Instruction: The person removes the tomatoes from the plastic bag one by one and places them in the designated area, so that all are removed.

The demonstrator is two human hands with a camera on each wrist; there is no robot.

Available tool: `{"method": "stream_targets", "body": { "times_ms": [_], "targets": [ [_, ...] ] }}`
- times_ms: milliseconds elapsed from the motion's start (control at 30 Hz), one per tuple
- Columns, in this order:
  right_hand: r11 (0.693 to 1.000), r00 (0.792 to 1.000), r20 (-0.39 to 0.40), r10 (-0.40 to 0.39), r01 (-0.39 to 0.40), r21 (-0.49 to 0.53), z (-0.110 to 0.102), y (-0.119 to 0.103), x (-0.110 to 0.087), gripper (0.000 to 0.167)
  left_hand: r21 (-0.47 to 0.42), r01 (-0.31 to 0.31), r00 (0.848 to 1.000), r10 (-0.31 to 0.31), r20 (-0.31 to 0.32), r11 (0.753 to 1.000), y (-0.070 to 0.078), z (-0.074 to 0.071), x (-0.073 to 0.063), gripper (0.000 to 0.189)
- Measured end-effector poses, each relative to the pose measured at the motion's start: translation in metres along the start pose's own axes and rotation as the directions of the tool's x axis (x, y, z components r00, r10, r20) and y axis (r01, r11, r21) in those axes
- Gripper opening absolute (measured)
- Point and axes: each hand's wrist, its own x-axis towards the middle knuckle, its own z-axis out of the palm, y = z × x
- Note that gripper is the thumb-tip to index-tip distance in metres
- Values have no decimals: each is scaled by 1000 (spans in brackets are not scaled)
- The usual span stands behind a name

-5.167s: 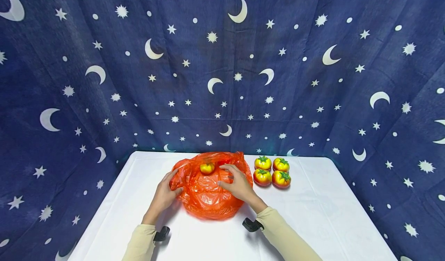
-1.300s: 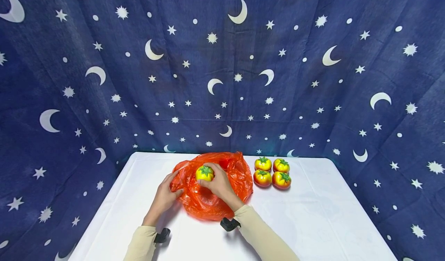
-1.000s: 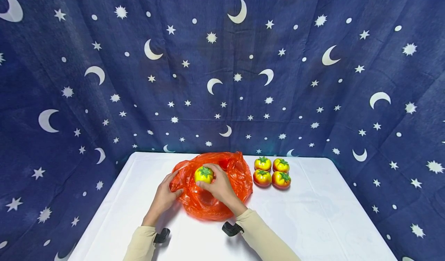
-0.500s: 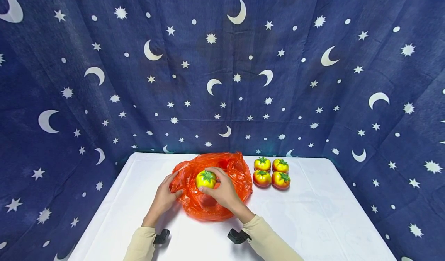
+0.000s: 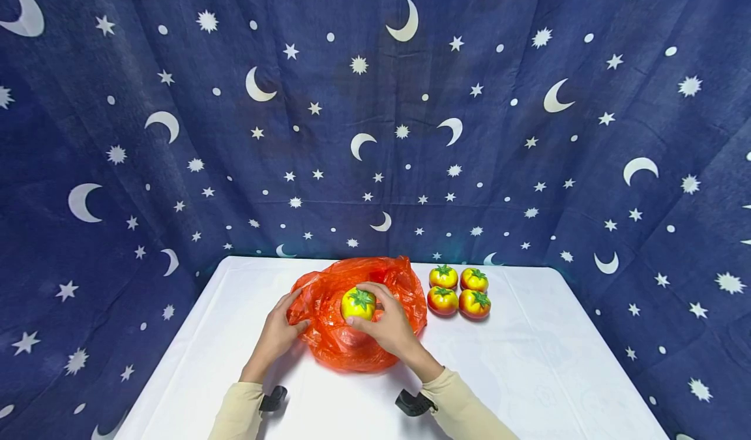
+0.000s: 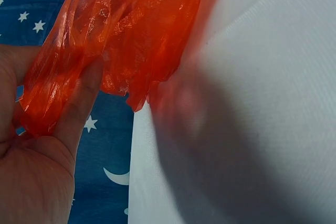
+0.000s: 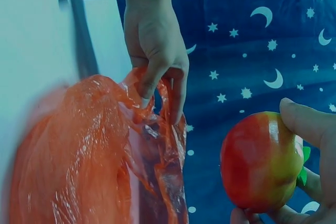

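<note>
A red-and-yellow tomato [image 5: 358, 304] with a green leafy top is gripped between the thumb and fingers of my right hand [image 5: 392, 326], above the open red plastic bag [image 5: 352, 355]. In the right wrist view the tomato [image 7: 260, 162] hangs clear of the plastic at the right. My left hand [image 5: 278, 329] grips the bag's left rim. The left wrist view shows the crumpled film [image 6: 68, 72] between that hand's thumb and fingers. The bag's mouth faces up, and its inside is partly hidden behind my right hand and the tomato.
Several similar tomatoes [image 5: 459, 291] stand in a tight cluster just right of the bag. Everything rests on a white-covered table [image 5: 545, 355]. A dark blue curtain [image 5: 328, 133] with moons and stars rises behind the table and along its sides.
Five seconds ago the tomato lay in the bag and my right hand was bare. That hand then took hold of it and lifted it; lately it has shifted right and nearer. My left hand stays put.
</note>
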Motion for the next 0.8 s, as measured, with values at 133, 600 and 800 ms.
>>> {"method": "stream_targets", "body": {
  "times_ms": [133,600,800],
  "targets": [
    [1000,1000,-8,-2,2,6,-8,-1,-5,57,0,-5,1000,5,0,1000,0,0,0,76],
    [1000,998,-60,23,-24,-10,-31,0,-17,59,16,9,1000,-9,-2,1000,0,0,-1,75],
    [1000,995,-95,21,-23,-21,-41,2,-21,56,18,17,1000,-17,-1,1000,1,-1,-1,76]
  ]
}}
